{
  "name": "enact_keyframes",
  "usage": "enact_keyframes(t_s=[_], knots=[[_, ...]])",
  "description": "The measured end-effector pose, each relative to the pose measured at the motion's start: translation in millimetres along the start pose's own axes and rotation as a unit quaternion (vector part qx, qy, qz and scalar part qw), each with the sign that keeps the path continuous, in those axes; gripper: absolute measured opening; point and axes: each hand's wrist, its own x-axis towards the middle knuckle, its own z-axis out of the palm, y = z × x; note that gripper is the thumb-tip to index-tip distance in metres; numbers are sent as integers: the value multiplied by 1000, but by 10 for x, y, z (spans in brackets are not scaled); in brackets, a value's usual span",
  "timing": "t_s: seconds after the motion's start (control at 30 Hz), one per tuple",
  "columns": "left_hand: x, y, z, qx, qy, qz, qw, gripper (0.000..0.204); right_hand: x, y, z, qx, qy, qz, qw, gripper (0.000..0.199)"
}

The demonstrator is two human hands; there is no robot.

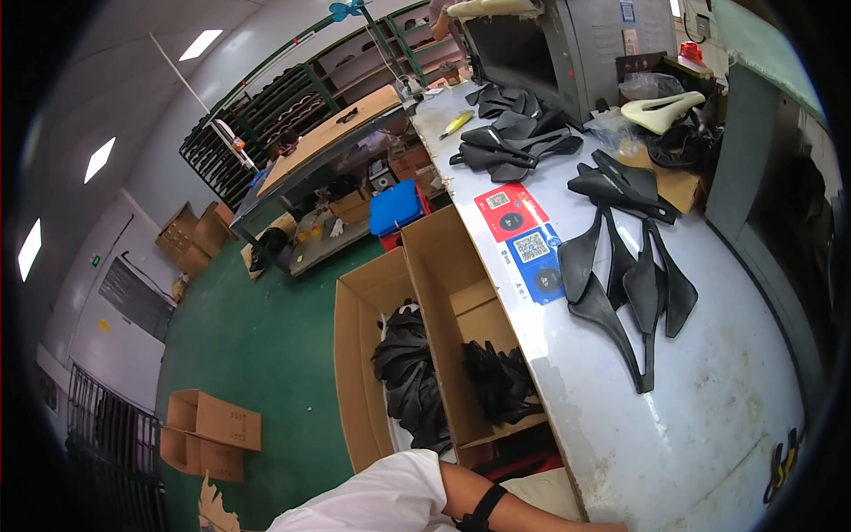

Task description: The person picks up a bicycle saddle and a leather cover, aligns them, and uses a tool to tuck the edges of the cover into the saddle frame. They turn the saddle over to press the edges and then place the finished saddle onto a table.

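Note:
My left forearm, bare below a white sleeve [381, 492] and banded by a black strap [485, 505], reaches right along the lower edge. The left hand lies past the picture's border, and my right hand does not show either. Beside the arm is a white-topped table [603, 426]. On it lie loose black bicycle saddle shells [643, 279], narrow-nosed and overlapping. Farther off, another black saddle piece [620, 186] rests near a heap of similar shells [505, 146]. Pliers [782, 465] with yellow-and-black handles lie at the table's right edge.
Two open cardboard boxes [372, 288] holding black parts stand against the table's left side. A grey machine [612, 53] stands on the far end, near a yellow knife [456, 122] and a pale saddle [660, 111]. A grey metal frame [753, 160] borders the right. Another person [441, 19] is at the back.

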Motion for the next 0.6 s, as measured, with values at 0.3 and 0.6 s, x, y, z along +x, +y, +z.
enact_keyframes(t_s=[0.3,0.6], knots=[[48,49,-68,30,-1,-114,993,28,740,-565,889,35,108,-356,928,35],[204,92,-172,4,-112,-100,989,33,732,-554,720,12,-16,-341,940,26]])
